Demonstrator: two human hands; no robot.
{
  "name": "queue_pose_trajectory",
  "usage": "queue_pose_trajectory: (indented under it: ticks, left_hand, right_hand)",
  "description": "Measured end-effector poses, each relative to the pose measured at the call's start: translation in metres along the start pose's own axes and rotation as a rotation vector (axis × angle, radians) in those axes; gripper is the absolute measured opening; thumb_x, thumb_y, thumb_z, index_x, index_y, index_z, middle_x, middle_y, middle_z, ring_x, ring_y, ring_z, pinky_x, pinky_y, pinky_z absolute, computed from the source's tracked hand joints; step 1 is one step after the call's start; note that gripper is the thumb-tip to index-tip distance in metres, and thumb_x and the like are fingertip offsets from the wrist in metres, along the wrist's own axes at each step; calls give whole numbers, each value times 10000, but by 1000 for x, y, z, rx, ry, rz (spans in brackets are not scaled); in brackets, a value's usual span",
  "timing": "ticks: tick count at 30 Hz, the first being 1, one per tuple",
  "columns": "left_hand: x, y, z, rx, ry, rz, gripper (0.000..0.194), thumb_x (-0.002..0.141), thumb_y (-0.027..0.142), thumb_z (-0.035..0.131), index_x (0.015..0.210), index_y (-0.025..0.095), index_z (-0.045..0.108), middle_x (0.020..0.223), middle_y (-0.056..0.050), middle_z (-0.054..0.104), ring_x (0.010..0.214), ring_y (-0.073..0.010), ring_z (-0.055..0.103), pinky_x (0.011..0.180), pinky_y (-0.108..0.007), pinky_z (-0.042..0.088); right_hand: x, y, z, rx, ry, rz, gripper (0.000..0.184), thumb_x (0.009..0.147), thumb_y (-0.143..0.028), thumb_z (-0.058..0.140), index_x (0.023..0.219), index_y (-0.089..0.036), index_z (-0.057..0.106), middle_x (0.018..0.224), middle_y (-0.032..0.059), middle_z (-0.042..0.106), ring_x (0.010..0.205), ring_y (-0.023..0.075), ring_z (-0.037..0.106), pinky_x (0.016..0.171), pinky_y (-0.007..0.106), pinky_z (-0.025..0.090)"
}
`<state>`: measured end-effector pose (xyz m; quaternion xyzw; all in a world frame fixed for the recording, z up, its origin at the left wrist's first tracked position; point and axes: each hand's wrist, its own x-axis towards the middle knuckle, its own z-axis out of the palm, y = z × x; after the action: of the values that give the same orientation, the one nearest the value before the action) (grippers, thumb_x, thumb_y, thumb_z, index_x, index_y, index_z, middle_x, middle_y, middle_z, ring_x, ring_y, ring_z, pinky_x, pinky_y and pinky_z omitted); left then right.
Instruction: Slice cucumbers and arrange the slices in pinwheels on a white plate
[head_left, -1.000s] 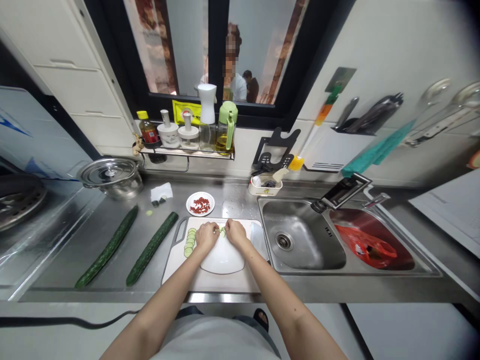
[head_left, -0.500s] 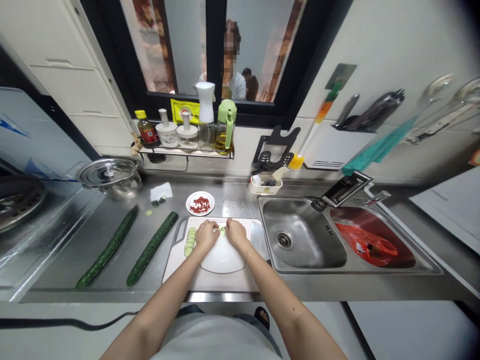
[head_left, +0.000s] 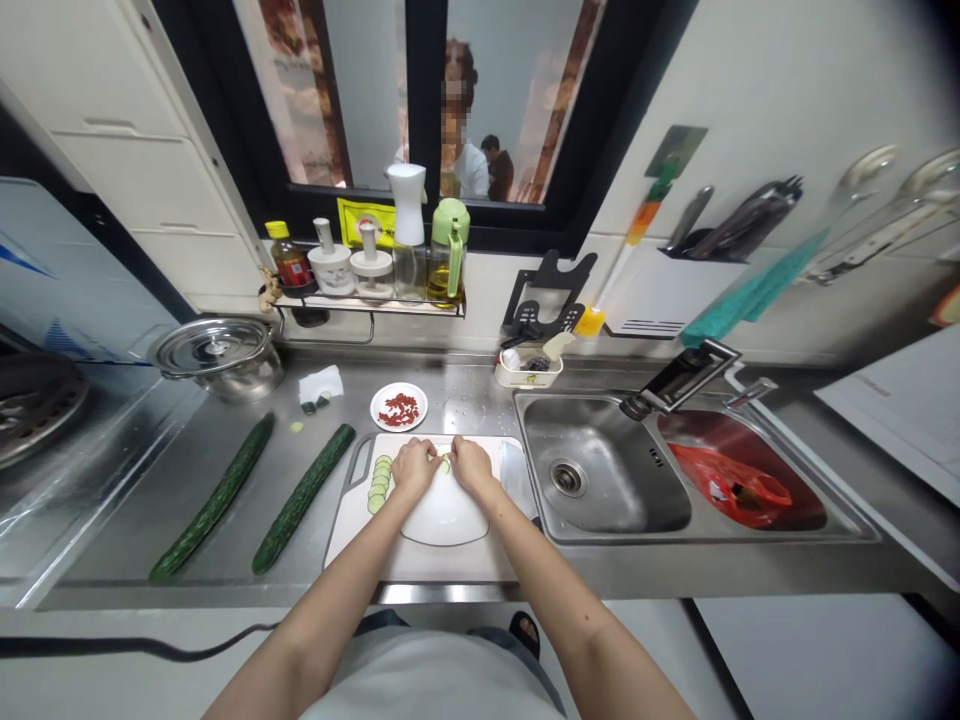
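Observation:
On the cutting board (head_left: 352, 545) stands a white plate (head_left: 444, 518), and both hands meet over its far part. My left hand (head_left: 415, 468) is closed, its thumb and fingers pinching at pale green cucumber slices (head_left: 445, 465). From the other side my right hand (head_left: 472, 466) is closed on the same slices, its fingertips partly hidden. A row of overlapping cucumber slices (head_left: 379, 483) lies on the board left of my left hand. Right of the plate rests a knife (head_left: 514, 475), partly behind my right forearm. Beyond the board is a small white dish (head_left: 381, 397) holding red goji berries (head_left: 400, 410).
Two whole cucumbers (head_left: 304, 500) lie left of the board. A lidded steel pot (head_left: 225, 360) stands at the back left, near a white cloth (head_left: 321, 382). The double sink (head_left: 607, 480) is on the right, with a red bag (head_left: 739, 490). Seasoning bottles (head_left: 409, 230) line a shelf.
Both hands stay over the plate; only the fingertips shift slightly around the cucumber slices. The view has moved a little.

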<state>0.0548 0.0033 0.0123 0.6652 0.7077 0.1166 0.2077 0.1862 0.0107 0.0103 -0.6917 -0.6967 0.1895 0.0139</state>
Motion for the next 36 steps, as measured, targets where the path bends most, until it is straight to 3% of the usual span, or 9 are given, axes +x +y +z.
queue_pose_trajectory:
  ticks: [9,19,26,36]
  left_hand:
    - [3,0,2,9,-15,-37,142,808,370,619,873,254,668,1019,-29,648,971,-188,583,753,-265,416]
    - [3,-1,2,8,-17,-31,162,823,378,595,873,244,669,1016,-38,650,971,-189,590,764,-267,422]
    - [3,-1,1,-5,-18,-39,171,807,397,600,857,247,664,1005,-40,654,957,-196,599,739,-270,422]
    - [11,7,-12,34,-120,-71,172,772,392,640,860,246,653,1033,-37,669,973,-195,616,784,-264,424]
  right_hand:
    - [1,-2,-5,1,-15,9,191,916,-194,453,1039,-176,599,1016,102,682,932,171,612,705,240,350]
    - [12,-12,-9,-9,-13,65,259,915,-389,509,1072,-200,588,1001,103,690,956,189,630,720,252,385]
    - [15,-12,-9,-1,-10,90,256,903,-376,524,1069,-194,592,1011,107,689,965,191,627,723,256,390]
    - [9,-7,-6,21,2,50,213,895,-372,544,1015,-200,583,997,77,678,934,170,617,689,240,362]
